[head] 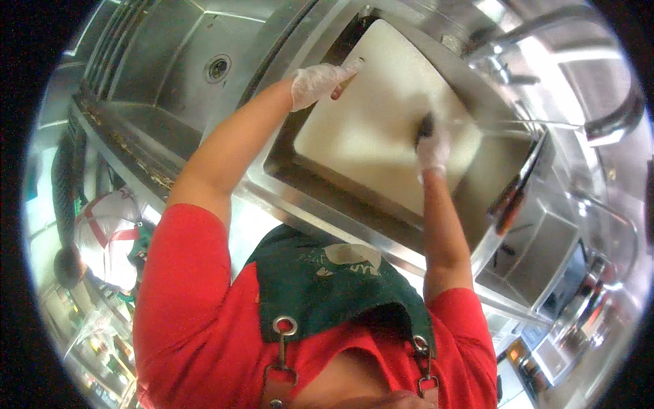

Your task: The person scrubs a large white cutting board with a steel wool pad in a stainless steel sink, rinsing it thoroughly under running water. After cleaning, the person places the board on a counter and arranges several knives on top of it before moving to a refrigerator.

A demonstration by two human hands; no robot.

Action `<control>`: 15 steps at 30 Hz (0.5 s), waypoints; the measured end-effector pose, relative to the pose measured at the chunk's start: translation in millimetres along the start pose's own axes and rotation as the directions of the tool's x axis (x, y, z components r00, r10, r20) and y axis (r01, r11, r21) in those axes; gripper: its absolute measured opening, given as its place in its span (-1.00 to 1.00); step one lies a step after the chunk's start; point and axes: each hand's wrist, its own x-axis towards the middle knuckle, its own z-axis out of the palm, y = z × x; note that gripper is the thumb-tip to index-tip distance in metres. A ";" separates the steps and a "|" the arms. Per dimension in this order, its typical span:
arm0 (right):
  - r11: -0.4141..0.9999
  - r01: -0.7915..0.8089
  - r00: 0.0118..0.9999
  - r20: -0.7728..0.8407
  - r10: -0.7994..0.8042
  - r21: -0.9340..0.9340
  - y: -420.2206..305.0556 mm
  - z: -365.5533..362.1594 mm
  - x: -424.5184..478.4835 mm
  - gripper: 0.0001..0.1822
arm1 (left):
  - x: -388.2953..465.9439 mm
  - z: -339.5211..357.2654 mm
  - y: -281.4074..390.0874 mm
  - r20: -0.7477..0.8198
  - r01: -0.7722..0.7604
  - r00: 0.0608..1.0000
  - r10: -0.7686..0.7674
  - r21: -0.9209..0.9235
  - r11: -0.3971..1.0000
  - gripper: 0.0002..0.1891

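A large off-white cutting board lies tilted in a stainless steel sink basin. My left hand, in a clear disposable glove, grips the board by its left edge, with fingers over the top face near a small hole. My right hand, gloved too, holds a dark scrubbing brush or scrubber against the board; motion blur hides its exact shape. The board's lower right part looks wet and blurred.
Another steel basin with a drain is at the left, a third at the right. Knives or similar tools with brown handles rest on the divider. A faucet stands at the back right. Another person is at the far left.
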 end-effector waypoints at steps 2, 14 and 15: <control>0.918 0.304 0.952 0.040 -0.304 -0.253 -36.0 28.6 11.8 -0.73 | 5.1 -2.1 -9.5 -0.004 0.009 1.000 -0.010 -0.033 0.999 -0.22; 0.749 0.651 0.448 0.861 -0.242 -0.128 -89.5 44.9 -102.6 -0.62 | 20.7 5.1 -24.2 -0.037 0.009 0.999 -0.014 -0.149 0.989 -0.16; 0.817 0.572 0.572 0.748 -0.337 -0.070 -119.9 44.1 -90.7 -0.68 | 8.2 7.0 -12.1 -0.092 0.021 0.995 -0.036 -0.166 0.986 -0.15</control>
